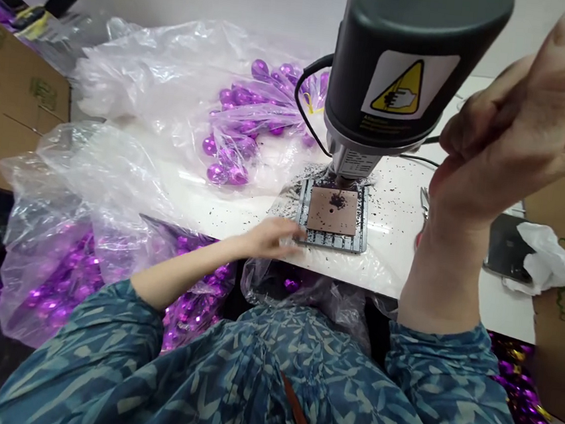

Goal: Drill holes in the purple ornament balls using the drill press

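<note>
A small black drill press with a yellow warning label stands over a slotted metal base. On that base lies a flat brown board with a small hole and dark shavings. My left hand is at the left front edge of the base, fingers stretched out and blurred by motion, with nothing visible in them. Raised close to the camera, my right hand has its fingers curled at the right of the machine, around the end of a dark lever. Most of the lever is hidden by the hand.
Clear plastic bags with shiny purple balls lie on the white table. More purple balls are bagged below at left. Pliers, a dark flat object and white tissue are at right. Cardboard boxes flank the table.
</note>
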`<state>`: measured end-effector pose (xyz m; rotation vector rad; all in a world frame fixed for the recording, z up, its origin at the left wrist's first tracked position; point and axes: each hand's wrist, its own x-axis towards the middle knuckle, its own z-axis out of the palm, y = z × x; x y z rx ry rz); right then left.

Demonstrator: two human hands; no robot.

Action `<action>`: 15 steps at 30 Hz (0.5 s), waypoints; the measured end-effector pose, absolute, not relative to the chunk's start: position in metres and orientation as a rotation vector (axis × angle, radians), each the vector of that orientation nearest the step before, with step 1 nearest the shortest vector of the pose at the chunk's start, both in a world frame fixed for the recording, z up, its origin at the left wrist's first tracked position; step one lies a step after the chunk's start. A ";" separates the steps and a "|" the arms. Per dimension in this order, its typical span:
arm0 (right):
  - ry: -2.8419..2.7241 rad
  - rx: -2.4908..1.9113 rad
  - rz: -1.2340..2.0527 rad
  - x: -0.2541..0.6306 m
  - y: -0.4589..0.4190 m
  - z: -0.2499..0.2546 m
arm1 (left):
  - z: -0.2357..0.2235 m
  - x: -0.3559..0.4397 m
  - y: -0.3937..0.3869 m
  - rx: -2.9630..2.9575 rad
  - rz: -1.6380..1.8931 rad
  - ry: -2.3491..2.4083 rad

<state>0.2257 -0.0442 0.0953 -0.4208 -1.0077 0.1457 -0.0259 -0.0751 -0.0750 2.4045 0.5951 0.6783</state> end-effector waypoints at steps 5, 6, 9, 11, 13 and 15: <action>-1.029 -0.417 0.125 0.226 -0.049 0.094 | -0.073 -0.039 0.059 2.052 1.234 1.448; -1.027 -0.424 0.130 0.225 -0.049 0.094 | -0.073 -0.039 0.085 2.037 1.196 1.492; -1.032 -0.427 0.144 0.225 -0.051 0.093 | -0.079 -0.023 0.146 1.979 1.156 1.432; -1.032 -0.418 0.163 0.225 -0.052 0.093 | -0.086 -0.005 0.168 1.917 1.193 1.343; -1.026 -0.375 0.168 0.225 -0.052 0.093 | -0.094 0.012 0.178 1.848 1.239 1.255; -1.021 -0.344 0.168 0.225 -0.051 0.093 | -0.102 0.025 0.179 1.794 1.307 1.172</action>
